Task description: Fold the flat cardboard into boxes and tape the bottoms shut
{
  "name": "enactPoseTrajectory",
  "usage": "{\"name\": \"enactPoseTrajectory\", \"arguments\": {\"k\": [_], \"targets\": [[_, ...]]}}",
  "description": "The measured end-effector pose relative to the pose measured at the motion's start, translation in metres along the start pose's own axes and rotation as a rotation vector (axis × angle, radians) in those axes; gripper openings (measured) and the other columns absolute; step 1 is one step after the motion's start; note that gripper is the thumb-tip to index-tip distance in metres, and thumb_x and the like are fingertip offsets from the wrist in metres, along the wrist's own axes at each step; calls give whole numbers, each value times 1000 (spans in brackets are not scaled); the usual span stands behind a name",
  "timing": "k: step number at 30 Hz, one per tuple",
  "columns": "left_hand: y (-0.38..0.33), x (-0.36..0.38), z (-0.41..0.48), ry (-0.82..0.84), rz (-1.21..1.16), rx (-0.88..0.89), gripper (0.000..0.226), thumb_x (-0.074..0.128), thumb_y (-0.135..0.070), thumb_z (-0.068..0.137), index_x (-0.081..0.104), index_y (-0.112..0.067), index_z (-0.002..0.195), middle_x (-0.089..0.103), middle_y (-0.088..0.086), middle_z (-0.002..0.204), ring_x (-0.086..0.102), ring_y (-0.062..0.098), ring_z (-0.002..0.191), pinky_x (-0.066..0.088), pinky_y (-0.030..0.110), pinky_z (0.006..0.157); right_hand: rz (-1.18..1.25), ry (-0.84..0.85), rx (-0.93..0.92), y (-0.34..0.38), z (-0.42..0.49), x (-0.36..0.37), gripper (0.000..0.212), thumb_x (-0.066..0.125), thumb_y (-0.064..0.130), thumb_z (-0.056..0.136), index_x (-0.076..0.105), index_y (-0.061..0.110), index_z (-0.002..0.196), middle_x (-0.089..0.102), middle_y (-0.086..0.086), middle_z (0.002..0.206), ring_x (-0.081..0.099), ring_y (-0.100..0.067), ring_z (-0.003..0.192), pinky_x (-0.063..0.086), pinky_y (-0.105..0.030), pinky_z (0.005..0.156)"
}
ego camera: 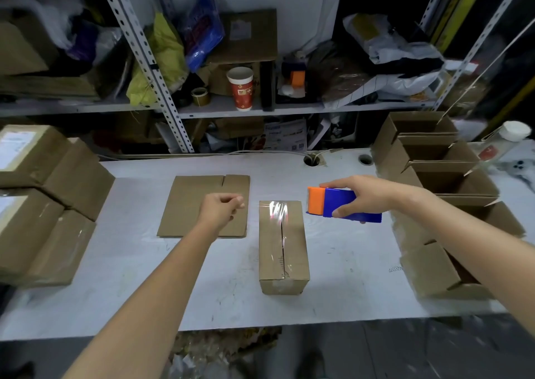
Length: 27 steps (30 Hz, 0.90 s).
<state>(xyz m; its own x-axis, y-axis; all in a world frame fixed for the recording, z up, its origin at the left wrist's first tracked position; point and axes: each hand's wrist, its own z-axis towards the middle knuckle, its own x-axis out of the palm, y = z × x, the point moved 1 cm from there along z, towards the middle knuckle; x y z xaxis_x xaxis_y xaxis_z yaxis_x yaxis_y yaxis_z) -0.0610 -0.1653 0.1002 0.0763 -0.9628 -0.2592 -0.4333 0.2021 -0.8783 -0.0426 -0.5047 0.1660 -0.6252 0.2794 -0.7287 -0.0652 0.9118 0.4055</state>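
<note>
Near the middle of the tabletop [144,277], a folded box [283,245], closed side up, clear tape glinting along the centre seam and down over the near end. Just left of it and a little farther back, flat cardboard [188,204] lying on the tabletop, apart from the box. Over the right part of that sheet, the left hand [221,207], fingers curled in against the thumb, nothing visible inside them. Right of the box's far end, the right hand [362,196] wrapped round a blue tape dispenser [341,204] (orange at the end toward the box), clear of the box; touching the tabletop or not, impossible to tell. Along the right edge, a row of open boxes [451,181], flaps up, set one against the next. At the left edge, sealed boxes [43,199] stacked together, paper labels on some. Behind, a metal shelf [289,109] with a red paper cup [241,89], a tape roll [200,96] and crumpled bags.
</note>
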Motion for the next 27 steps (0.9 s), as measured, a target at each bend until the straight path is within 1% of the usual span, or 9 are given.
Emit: {"name": "enactPoseTrajectory", "arguments": {"k": [2,3,7,10,13,16,21,24,27], "targets": [[2,7,3,1,-12,2,55,73,-16,91,45,-42,131,76,4,91,64,15,79,55,32,77,-9,0,4,-1,3,-3,68,75,44,87,37,48,144,57,6,123,73,-27,88,58,-22,61],[3,8,5,-4,3,-11,65,75,-17,90,36,-48,131,76,4,90,64,15,77,56,35,78,7,5,5,-1,5,-3,67,75,43,87,38,49,142,58,7,122,72,-26,89,58,-22,61],[4,3,13,-41,72,-12,33,75,-13,89,53,-20,113,77,6,86,63,18,75,54,38,77,65,43,10,-7,11,6,62,76,42,87,40,53,136,60,10,116,73,-25,88,60,-24,62],[6,4,17,8,75,7,17,72,-13,91,65,-19,105,78,3,84,61,17,76,51,33,73,77,44,5,-8,19,10,65,76,43,87,40,51,141,62,11,111,75,-22,81,61,-25,63],[9,4,22,-5,149,24,14,71,-19,93,73,-21,107,76,-2,87,62,14,81,51,31,75,82,55,4,-9,24,12,65,75,44,87,39,51,141,62,11,111,75,-21,80,61,-25,64],[9,6,28,-39,223,24,7,73,-25,92,75,-21,98,73,-3,94,61,12,84,51,29,77,76,61,5,-10,27,11,64,75,46,86,39,55,138,61,11,114,75,-21,80,61,-25,63],[5,17,36,-49,234,-30,6,70,-25,94,72,-19,92,71,-4,92,57,13,82,57,41,89,72,67,29,-13,33,7,66,75,45,87,41,47,143,62,11,110,74,-20,80,60,-26,63],[2,23,37,-36,209,-83,7,68,-22,96,70,-16,92,64,1,92,57,16,79,60,42,84,82,93,55,-16,34,3,64,76,41,87,43,43,142,65,6,108,74,-22,82,59,-25,61],[5,27,38,-28,190,-79,9,66,-15,96,69,-17,88,72,5,95,68,17,79,60,41,83,81,118,73,-18,37,0,63,76,40,87,44,41,142,68,1,105,75,-25,83,59,-26,62]]}}
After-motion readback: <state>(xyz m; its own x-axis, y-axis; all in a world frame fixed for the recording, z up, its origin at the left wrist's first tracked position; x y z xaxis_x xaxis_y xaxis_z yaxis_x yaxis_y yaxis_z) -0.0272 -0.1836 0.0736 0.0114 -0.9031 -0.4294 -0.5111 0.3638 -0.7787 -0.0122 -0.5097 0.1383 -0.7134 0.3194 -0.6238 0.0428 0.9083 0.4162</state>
